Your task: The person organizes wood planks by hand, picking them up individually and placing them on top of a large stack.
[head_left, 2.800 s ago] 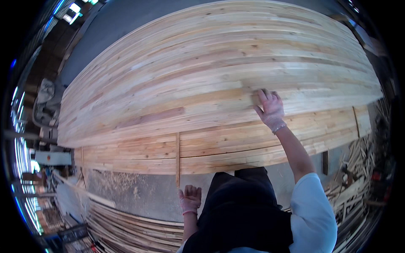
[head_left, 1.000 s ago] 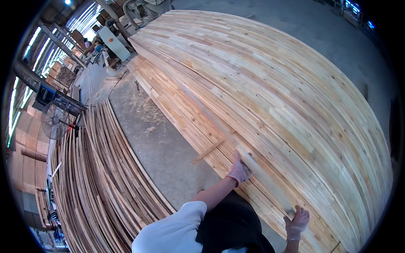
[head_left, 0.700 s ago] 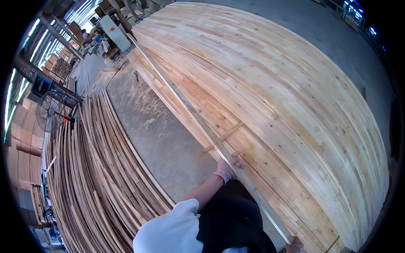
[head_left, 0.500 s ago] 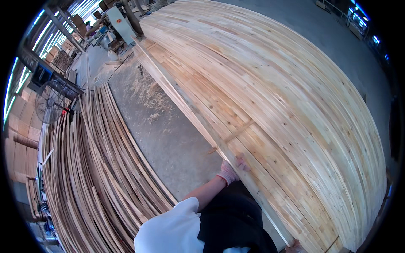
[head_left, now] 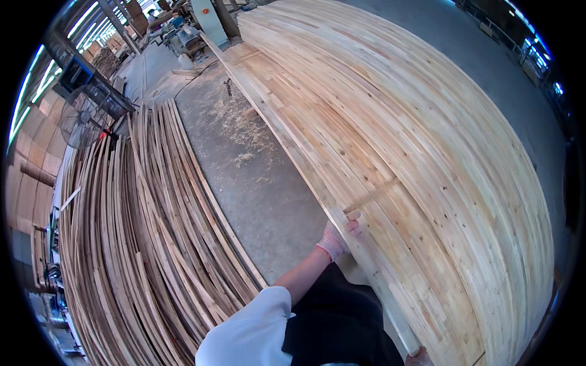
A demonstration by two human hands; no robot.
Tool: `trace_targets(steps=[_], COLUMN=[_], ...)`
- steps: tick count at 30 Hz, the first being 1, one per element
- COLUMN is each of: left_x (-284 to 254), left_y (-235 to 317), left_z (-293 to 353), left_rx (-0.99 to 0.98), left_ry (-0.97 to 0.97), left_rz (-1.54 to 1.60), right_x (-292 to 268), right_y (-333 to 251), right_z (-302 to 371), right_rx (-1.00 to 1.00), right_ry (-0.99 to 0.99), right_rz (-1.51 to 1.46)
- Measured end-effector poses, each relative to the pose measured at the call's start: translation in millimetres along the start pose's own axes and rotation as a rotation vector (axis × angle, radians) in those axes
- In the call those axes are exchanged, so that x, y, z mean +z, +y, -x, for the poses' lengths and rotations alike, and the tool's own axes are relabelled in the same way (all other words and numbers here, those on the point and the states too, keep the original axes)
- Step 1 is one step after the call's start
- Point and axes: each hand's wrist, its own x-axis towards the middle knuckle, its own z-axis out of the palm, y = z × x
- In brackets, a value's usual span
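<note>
A long, narrow wooden board [head_left: 373, 263] runs along the left edge of a broad layer of jointed pine panels [head_left: 439, 177]. My left hand [head_left: 339, 239], in a pale knit glove, is closed round this board, fingertips over its upper face and the palm at its outer side. At the bottom of the view, my right hand [head_left: 419, 357] grips the board near its close end; only part of that hand shows. A thin crosswise strip [head_left: 373, 195] lies on the panels just beyond my left hand.
To the left, many long, thin wooden strips [head_left: 140, 226] lie in a heap on the floor. Wood shavings [head_left: 244, 128] litter the concrete between heap and panels. A standing fan [head_left: 82, 116] and a pale machine cabinet [head_left: 209, 21] are farther off.
The board has tipped flatter, showing more of its upper face against the panels. Both hands keep their hold, and the whole view has shifted slightly.
</note>
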Motion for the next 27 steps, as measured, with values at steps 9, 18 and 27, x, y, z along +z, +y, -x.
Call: trace_targets(steps=[9,18,27], left_x=[3.1,-7.2,-31.2], left_y=[-71.4,-159.0,-200.0], left_z=[7.3,14.2,31.5], left_rx=[-0.054,-0.082,-0.067], left_ry=[-0.241,-0.193,-0.099], left_rz=[0.039,0.041,-0.02], right_x=[-7.0,46.3,88.7], right_y=[59.4,167.4,201.3], right_z=[22.8,29.4,38.5], right_rx=[0.061,-0.034,0.028], right_ry=[0.369,0.512,0.301], right_rz=[0.073,0.284,-0.041])
